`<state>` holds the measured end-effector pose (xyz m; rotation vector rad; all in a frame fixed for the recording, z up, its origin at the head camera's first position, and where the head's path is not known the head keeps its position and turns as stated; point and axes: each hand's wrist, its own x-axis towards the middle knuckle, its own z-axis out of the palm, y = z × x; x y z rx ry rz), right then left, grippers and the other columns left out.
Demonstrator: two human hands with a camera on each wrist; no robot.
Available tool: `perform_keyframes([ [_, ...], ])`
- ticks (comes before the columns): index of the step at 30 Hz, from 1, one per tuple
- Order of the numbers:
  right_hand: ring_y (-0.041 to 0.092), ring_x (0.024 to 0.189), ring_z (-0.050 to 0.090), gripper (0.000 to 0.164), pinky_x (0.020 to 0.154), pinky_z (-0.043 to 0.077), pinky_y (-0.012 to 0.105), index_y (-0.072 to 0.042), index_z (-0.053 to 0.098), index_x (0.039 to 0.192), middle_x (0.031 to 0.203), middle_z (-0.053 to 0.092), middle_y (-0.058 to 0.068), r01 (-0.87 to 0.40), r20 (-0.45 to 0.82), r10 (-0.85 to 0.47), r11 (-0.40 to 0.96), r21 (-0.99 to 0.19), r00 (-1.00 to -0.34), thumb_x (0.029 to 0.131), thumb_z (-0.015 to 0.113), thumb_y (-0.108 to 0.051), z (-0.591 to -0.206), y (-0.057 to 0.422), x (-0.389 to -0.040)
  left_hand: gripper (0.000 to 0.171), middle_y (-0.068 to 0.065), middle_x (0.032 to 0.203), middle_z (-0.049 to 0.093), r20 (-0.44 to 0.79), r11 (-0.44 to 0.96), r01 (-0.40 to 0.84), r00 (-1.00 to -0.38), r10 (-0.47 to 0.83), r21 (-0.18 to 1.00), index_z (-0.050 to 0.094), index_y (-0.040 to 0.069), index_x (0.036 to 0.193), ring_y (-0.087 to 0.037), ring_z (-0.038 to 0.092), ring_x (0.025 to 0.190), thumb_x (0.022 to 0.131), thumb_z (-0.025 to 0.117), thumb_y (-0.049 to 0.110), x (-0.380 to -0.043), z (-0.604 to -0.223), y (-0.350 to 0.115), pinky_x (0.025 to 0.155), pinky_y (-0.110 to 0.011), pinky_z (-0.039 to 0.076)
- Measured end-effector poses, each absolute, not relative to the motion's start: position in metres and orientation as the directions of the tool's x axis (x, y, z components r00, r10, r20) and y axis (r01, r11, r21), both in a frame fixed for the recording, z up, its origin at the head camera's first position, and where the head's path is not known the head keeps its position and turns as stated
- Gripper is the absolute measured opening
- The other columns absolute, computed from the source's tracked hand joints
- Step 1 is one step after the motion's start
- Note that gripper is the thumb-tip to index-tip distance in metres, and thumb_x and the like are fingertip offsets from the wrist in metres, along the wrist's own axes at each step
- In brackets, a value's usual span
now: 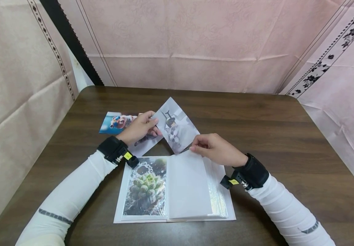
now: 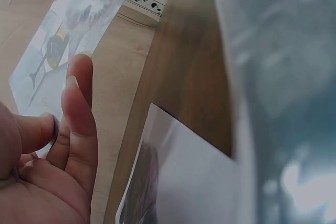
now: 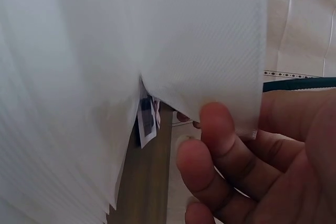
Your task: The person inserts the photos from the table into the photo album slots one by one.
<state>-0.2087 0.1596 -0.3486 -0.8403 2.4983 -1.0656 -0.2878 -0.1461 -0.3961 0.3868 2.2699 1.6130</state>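
Just beyond the album on the table, our left hand pinches the photo, tilted, one corner near the top edge of the page; whether they touch we cannot tell. Our right hand pinches that page by its upper corner. If the page is a pocket, we would do best to square the photo to it, hold the mouth parted and feed lightly, since a forced corner could crease.
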Motion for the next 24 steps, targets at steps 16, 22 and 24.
perform_keyframes([
  [16, 0.019, 0.074, 0.059, 0.012, 0.068, 0.048, 0.025, -0.006, 0.069, 0.102, 0.075, 0.067, 0.003, -0.361, -0.047, -0.572, 0.577, -0.733, -0.819, 0.093, 0.074, -0.011, -0.3458, 0.1594, -0.2068, 0.024, -0.014, 0.091, 0.074, -0.072, 0.392, 0.104, -0.91, 0.408, 0.914, 0.053, 0.006, 0.126, -0.018, 0.063, 0.075, 0.109, 0.045, 0.022, -0.2923, -0.3985, -0.1476, 0.072, -0.024, 0.049],
  [22, 0.023, 0.074, 0.061, 0.017, 0.068, 0.049, 0.025, -0.006, 0.066, 0.104, 0.073, 0.066, 0.003, -0.354, -0.04, -0.567, 0.566, -0.745, -0.823, 0.092, 0.075, -0.013, -0.347, 0.1601, -0.206, 0.024, -0.009, 0.085, 0.07, -0.089, 0.401, 0.086, -0.912, 0.4, 0.912, 0.054, 0.008, 0.126, -0.018, 0.055, 0.069, 0.109, 0.046, 0.022, -0.2909, -0.3983, -0.148, 0.067, -0.026, 0.043],
  [24, 0.022, 0.074, 0.061, 0.02, 0.067, 0.05, 0.024, -0.005, 0.063, 0.106, 0.076, 0.068, 0.004, -0.347, -0.038, -0.564, 0.56, -0.752, -0.825, 0.092, 0.076, -0.013, -0.3474, 0.1601, -0.2061, 0.023, -0.007, 0.084, 0.069, -0.093, 0.405, 0.085, -0.912, 0.401, 0.91, 0.054, 0.008, 0.125, -0.018, 0.055, 0.07, 0.109, 0.046, 0.022, -0.2901, -0.3981, -0.1481, 0.067, -0.026, 0.043],
])
